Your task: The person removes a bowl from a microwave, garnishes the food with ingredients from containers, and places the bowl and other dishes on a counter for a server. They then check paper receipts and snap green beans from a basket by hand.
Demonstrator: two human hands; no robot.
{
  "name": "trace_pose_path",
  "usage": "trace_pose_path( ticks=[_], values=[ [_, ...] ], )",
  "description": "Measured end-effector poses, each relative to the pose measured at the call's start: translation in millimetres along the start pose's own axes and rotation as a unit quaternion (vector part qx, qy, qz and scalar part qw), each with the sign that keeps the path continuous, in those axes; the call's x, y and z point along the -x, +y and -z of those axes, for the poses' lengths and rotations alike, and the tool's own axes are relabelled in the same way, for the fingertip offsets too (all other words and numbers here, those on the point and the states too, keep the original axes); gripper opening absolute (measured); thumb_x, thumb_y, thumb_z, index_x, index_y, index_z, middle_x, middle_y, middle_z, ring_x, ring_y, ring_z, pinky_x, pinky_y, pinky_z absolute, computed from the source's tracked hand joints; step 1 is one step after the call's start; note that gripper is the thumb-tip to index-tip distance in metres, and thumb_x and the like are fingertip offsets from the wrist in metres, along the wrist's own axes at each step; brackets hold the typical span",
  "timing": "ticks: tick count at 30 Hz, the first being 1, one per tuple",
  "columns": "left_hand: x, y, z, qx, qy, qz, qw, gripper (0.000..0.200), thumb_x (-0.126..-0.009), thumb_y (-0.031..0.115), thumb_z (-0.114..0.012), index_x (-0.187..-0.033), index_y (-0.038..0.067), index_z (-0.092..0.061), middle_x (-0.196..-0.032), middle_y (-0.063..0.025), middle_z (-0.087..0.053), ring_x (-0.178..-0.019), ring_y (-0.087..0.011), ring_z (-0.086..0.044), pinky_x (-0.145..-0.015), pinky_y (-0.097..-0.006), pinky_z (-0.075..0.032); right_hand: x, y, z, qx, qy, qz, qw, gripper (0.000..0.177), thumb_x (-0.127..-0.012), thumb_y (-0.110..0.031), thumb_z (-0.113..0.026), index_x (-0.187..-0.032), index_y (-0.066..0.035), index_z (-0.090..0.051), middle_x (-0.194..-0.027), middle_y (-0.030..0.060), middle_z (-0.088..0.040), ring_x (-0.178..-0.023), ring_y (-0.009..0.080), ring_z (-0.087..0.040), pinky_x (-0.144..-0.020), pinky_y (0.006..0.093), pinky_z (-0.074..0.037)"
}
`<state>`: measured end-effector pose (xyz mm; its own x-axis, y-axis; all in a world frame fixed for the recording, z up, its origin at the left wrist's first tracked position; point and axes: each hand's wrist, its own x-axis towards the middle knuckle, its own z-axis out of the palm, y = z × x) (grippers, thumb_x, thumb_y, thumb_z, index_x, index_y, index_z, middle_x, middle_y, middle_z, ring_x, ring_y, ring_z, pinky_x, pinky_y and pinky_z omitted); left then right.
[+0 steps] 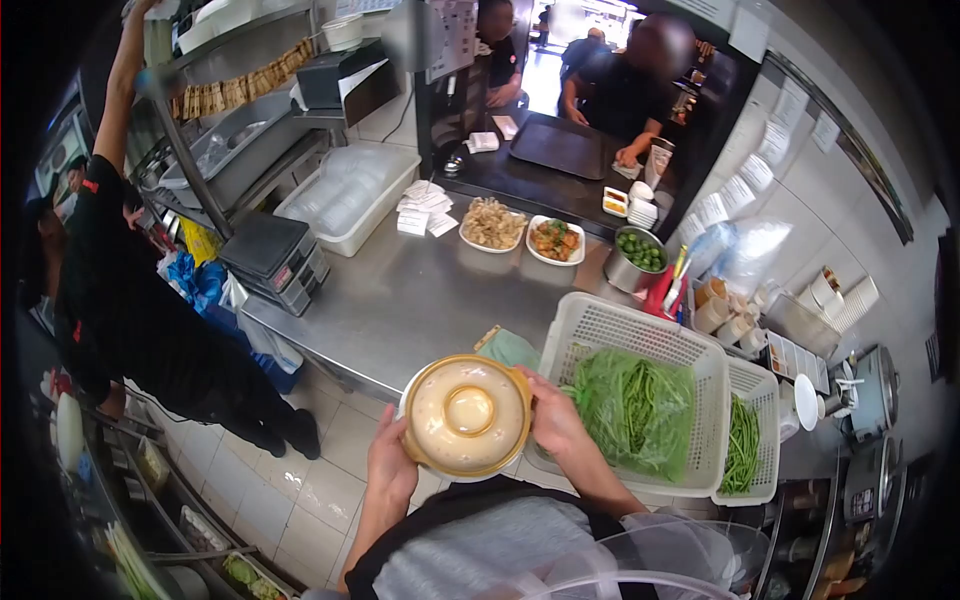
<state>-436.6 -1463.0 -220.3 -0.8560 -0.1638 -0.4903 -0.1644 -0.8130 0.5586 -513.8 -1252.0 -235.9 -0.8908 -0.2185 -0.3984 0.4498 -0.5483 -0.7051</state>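
A lidded clay pot (440, 425), cream and tan with a round knob on its lid, is held level in front of my body, near the counter's front edge. My left hand (392, 460) grips its left side, and my right hand (552, 415) grips its right side. A white rim, perhaps a plate, shows under the pot on the left. Just beyond the pot lies a green cloth (510, 348). Right of my right hand stands a white basket (572, 325) with a bag of green beans (640, 405) in it. The pot's contents are hidden by the lid.
On the steel counter (400, 300) stand two dishes of food (493, 225), paper slips (425, 205), a scale (268, 255) and a metal pot of green limes (640, 250). A black tray (558, 145) lies at the pass window, with people behind it. A co-worker (150, 300) stands at left.
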Motion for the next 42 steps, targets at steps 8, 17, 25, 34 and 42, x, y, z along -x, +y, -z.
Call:
trace_pose_path(
  ticks=[8,17,25,34,42],
  values=[
    [-82,38,-42,-0.058,-0.026,0.083,0.994,0.056,-0.085,0.009,-0.044,-0.135,0.008,-0.018,-0.121,-0.0145,-0.042,-0.109,-0.0232,-0.046,-0.092,-0.0367,-0.037,-40,-28,-22,-0.012,0.076,-0.001,0.997,0.035,-0.09,-0.022,-0.04,-0.124,-0.013,-0.044,-0.111,0.0008,-0.053,-0.099,0.0147,-0.048,-0.084,0.0328,-0.04],
    [-210,54,-116,-0.122,-0.106,0.214,0.963,0.055,-0.087,0.008,-0.044,-0.134,0.007,-0.016,-0.12,-0.0145,-0.042,-0.108,-0.0232,-0.047,-0.091,-0.0346,-0.039,-108,-80,-18,0.012,0.194,0.059,0.979,0.032,-0.091,-0.024,-0.039,-0.123,-0.019,-0.044,-0.112,-0.0026,-0.051,-0.099,0.0142,-0.046,-0.083,0.0407,-0.037],
    [-361,50,-210,-0.131,-0.247,0.239,0.93,0.056,-0.086,0.006,-0.039,-0.136,0.007,-0.014,-0.128,-0.0139,-0.038,-0.111,-0.0228,-0.045,-0.093,-0.0353,-0.039,-207,-168,-26,-0.033,0.222,0.155,0.962,0.032,-0.091,-0.02,-0.037,-0.122,-0.014,-0.041,-0.113,0.0023,-0.049,-0.103,0.017,-0.045,-0.09,0.0378,-0.037],
    [-541,17,-345,-0.213,-0.221,0.249,0.919,0.025,-0.088,0.014,-0.033,-0.105,0.0,-0.047,-0.101,-0.0135,-0.056,-0.092,-0.0243,-0.057,-0.085,-0.0416,-0.045,-369,-262,12,-0.07,0.273,0.159,0.946,0.034,-0.092,-0.017,-0.032,-0.126,-0.015,-0.034,-0.117,0.0081,-0.047,-0.107,0.0228,-0.045,-0.089,0.0399,-0.039],
    [-652,-25,-391,-0.281,-0.175,0.221,0.917,0.019,-0.081,0.009,-0.04,-0.088,-0.003,-0.053,-0.087,-0.0139,-0.058,-0.076,-0.0251,-0.06,-0.07,-0.042,-0.05,-470,-298,57,-0.063,0.271,0.118,0.953,0.034,-0.089,-0.004,-0.033,-0.122,-0.01,-0.035,-0.114,0.0126,-0.048,-0.101,0.025,-0.052,-0.081,0.0436,-0.048]
  ],
)
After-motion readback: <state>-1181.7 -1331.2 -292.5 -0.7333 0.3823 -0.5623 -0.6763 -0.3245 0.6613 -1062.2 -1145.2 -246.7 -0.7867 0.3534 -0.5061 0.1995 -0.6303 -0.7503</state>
